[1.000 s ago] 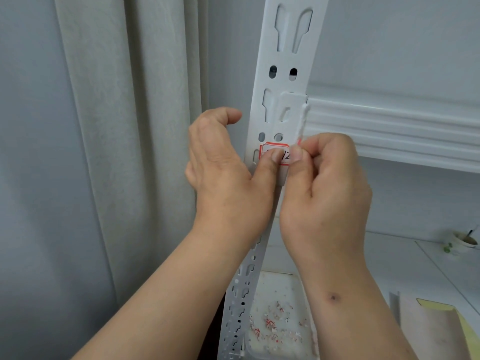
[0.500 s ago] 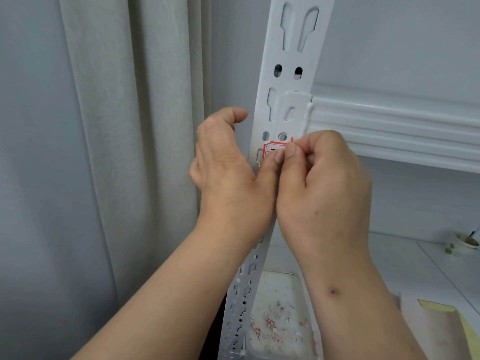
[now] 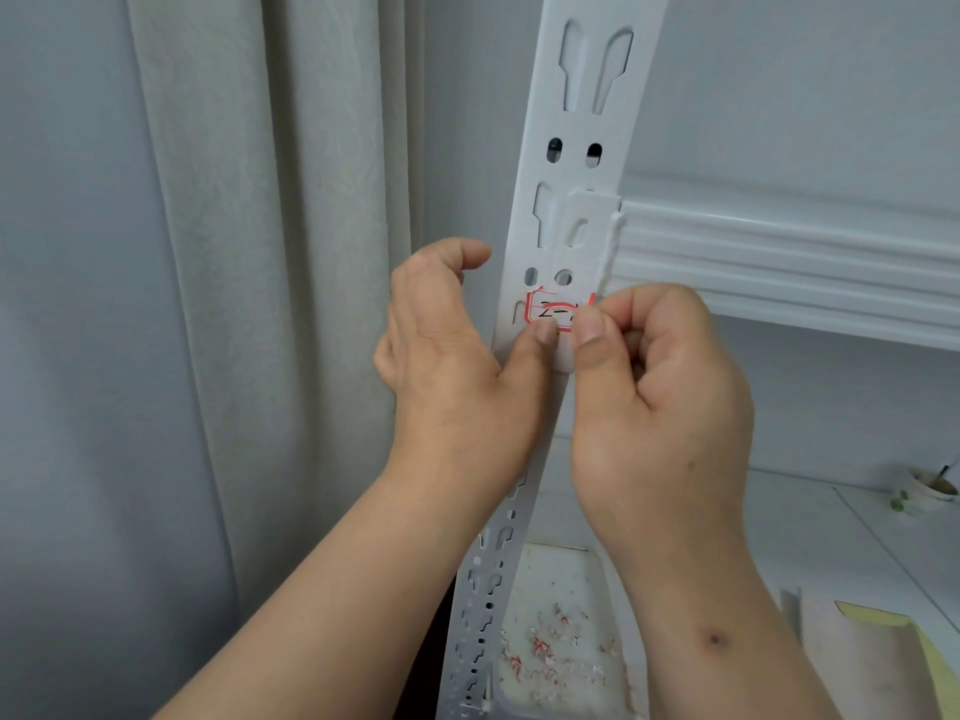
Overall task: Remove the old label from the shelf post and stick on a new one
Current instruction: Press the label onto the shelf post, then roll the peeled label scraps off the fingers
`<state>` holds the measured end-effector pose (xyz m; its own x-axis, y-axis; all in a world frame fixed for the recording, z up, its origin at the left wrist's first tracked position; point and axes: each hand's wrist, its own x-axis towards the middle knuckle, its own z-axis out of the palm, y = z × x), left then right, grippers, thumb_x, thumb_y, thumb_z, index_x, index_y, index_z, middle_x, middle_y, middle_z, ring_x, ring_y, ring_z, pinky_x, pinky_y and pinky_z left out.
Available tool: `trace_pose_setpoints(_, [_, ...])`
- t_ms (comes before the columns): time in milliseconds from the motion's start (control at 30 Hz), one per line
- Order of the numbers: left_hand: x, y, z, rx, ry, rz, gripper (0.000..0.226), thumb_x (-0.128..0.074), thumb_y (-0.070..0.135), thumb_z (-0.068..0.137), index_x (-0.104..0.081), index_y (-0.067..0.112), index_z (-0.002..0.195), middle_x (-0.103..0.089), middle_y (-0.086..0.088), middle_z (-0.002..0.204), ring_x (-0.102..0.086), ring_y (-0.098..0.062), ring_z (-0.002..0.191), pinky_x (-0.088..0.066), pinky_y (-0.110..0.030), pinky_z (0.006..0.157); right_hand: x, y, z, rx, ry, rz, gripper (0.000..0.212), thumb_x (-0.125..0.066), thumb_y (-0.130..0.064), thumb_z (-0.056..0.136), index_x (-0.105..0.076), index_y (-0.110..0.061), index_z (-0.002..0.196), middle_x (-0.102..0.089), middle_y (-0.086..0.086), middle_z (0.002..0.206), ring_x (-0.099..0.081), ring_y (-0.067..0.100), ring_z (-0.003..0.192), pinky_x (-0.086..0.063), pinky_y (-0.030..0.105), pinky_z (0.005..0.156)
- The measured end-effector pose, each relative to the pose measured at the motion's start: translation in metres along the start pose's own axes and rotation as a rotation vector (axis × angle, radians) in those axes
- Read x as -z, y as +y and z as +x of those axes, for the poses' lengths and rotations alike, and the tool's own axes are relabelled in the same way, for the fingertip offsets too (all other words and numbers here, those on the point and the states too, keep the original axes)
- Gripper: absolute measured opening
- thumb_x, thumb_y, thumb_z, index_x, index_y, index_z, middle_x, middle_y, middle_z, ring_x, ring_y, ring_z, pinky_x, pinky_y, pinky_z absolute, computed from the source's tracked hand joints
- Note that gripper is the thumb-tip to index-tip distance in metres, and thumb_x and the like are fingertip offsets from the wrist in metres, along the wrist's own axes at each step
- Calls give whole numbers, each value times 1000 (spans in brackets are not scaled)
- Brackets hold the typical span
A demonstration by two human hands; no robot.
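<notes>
A white slotted shelf post [image 3: 582, 163] runs up the middle of the view. Stuck on it is a small white label with a red border and black writing [image 3: 549, 310], partly torn along its edges. My left hand [image 3: 457, 366] wraps the post from the left, thumb pressed just below the label. My right hand [image 3: 660, 387] is curled at the label's right edge, thumb and forefinger pinched on that edge. The label's right part is hidden behind my right thumb.
A white shelf beam [image 3: 789, 262] joins the post on the right. A pale curtain [image 3: 270, 304] hangs on the left. Below sits a white tray [image 3: 602, 579] holding several red and white label scraps. A small cup [image 3: 932, 490] stands far right, a yellow sheet [image 3: 883, 623] lower right.
My right thumb slid left over the label, then drew back right, uncovering more of its red border and writing. The left thumb shifted slightly lower.
</notes>
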<state>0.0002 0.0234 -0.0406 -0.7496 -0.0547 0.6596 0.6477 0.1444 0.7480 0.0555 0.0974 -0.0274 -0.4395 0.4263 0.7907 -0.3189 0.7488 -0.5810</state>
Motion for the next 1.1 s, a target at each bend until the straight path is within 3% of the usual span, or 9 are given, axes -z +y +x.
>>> trace_pose_setpoints(133, [6, 2, -3, -91, 70, 24, 40, -68, 29, 81, -41, 42, 107, -47, 24, 109, -48, 0, 108, -40, -52, 103, 2, 4, -5, -92, -29, 102, 13, -52, -29, 88, -50, -31, 75, -55, -22, 60, -51, 0, 58, -36, 9, 56])
trace_pose_setpoints(267, [13, 6, -7, -127, 63, -34, 22, -62, 25, 87, -52, 44, 91, -57, 21, 94, -53, 6, 89, -46, -50, 95, 5, 4, -9, -176, -78, 209, 14, -52, -32, 87, -53, -27, 74, -51, -18, 55, -45, 4, 50, -34, 13, 52])
trace_pose_setpoints(400, [19, 14, -11, 27, -91, -239, 8, -65, 23, 90, -68, 28, 85, -70, 11, 84, -62, -2, 81, -49, -16, 80, 9, 1, -13, -249, -146, 329, 15, -53, -33, 86, -57, -22, 77, -49, -12, 53, -41, 5, 48, -36, 23, 50])
trace_pose_setpoints(467, [20, 15, -13, 141, -173, -349, 5, -70, 21, 88, -73, 24, 86, -76, 5, 88, -69, -14, 86, -53, -19, 81, 10, 0, -16, -270, -185, 387, 16, -53, -33, 86, -59, -21, 78, -50, -10, 55, -41, 7, 50, -38, 21, 48])
trace_pose_setpoints(567, [21, 12, -16, 250, -253, -500, 10, -68, 23, 81, -77, 19, 84, -78, -9, 93, -72, -28, 95, -58, -36, 89, 12, 0, -19, -284, -236, 478, 16, -53, -30, 86, -60, -19, 78, -53, -10, 58, -42, 10, 52, -38, 19, 50])
trace_pose_setpoints(733, [27, 8, -19, 375, -319, -637, 7, -75, 17, 78, -80, 22, 80, -77, -6, 84, -69, -10, 79, -54, -18, 72, 18, 3, -25, -241, -311, 425, 15, -51, -29, 86, -58, -22, 75, -54, -9, 59, -44, 6, 53, -39, 17, 51])
trace_pose_setpoints(833, [31, 5, -23, 388, -354, -603, 13, -74, 20, 73, -81, 20, 83, -78, -6, 84, -69, -11, 80, -54, -20, 75, 21, 5, -30, -171, -318, 279, 13, -49, -27, 87, -56, -25, 76, -55, -10, 61, -46, 5, 52, -39, 16, 50])
trace_pose_setpoints(967, [32, 9, -29, 361, -325, -447, 7, -79, 11, 81, -79, 17, 81, -77, -7, 79, -66, -13, 74, -55, -27, 73, 24, 8, -36, -112, -309, 116, 12, -48, -26, 88, -57, -26, 80, -61, -7, 75, -55, 11, 65, -41, 15, 54])
trace_pose_setpoints(1100, [29, 9, -32, 323, -211, -311, 16, -75, 12, 84, -77, 27, 78, -74, -4, 74, -61, -11, 64, -53, -23, 62, 25, 9, -41, -211, -277, 189, 10, -55, -26, 89, -63, -32, 85, -66, -10, 79, -62, 7, 65, -47, 14, 53])
